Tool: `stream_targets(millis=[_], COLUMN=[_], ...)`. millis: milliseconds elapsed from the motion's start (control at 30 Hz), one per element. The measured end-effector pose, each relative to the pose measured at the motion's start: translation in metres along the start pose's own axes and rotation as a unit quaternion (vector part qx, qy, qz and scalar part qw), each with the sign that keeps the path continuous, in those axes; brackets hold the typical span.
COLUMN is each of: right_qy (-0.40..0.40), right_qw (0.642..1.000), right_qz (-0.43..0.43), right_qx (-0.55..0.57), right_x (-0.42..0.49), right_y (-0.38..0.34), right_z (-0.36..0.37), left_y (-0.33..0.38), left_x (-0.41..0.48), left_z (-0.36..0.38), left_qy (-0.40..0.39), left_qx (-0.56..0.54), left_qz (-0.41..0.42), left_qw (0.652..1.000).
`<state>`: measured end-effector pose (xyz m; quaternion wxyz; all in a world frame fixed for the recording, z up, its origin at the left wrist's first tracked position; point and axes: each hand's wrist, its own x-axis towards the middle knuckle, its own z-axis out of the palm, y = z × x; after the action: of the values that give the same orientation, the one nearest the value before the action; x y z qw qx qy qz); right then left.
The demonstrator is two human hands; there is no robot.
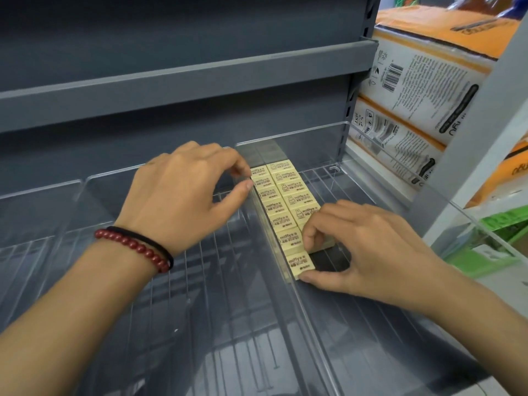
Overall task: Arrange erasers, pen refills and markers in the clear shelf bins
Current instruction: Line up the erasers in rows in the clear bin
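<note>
Several cream "miffy" erasers [281, 200] lie in two rows inside a clear shelf bin [317, 132], along its clear left divider [268, 241]. My right hand [360, 250] curls round the nearest erasers at the front of the rows, thumb under the front one [300, 264], fingers on the one beside it. My left hand [183, 195] hovers at the far left of the rows, thumb and forefinger pinched at the top edge of the divider. No pen refills or markers are in view.
Another clear bin [120, 181] lies to the left on the wire shelf. A grey shelf [183, 81] overhangs above. Orange-and-white packs [423, 81] fill the neighbouring shelf at right, with green packs [503, 221] lower down.
</note>
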<state>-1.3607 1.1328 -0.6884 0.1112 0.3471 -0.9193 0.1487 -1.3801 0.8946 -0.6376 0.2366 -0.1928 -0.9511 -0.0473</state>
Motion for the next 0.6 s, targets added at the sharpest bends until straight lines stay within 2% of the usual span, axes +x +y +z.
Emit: stream_targets(millis=[100,233,333,467,600], right_qy=[0.014,0.101,0.119,0.044,0.029], right_qw=[1.0,0.98,0.986,0.997,0.996], right_qz=[-0.006,0.06,0.058,0.048,-0.023], right_qx=[-0.002,0.16,0.102,-0.04,-0.081], right_x=[0.001,0.004,0.022,0.055,0.083], right_y=[-0.001,-0.01,-0.025,-0.056,-0.103], right_z=[0.005,-0.01,-0.038,-0.065,-0.066], left_y=[0.0,0.005,0.006,-0.014,-0.043], left_x=[0.001,-0.001,-0.011,-0.045,-0.101], left_z=[0.004,-0.004,-0.029,-0.073,-0.112], left_qy=[-0.009,-0.013,-0.004,-0.009,-0.002], left_qx=[0.009,0.049,0.055,0.088,0.105], left_qz=[0.0,-0.012,-0.037,-0.083,-0.151], left_qw=[1.0,0.999,0.998,0.993,0.983])
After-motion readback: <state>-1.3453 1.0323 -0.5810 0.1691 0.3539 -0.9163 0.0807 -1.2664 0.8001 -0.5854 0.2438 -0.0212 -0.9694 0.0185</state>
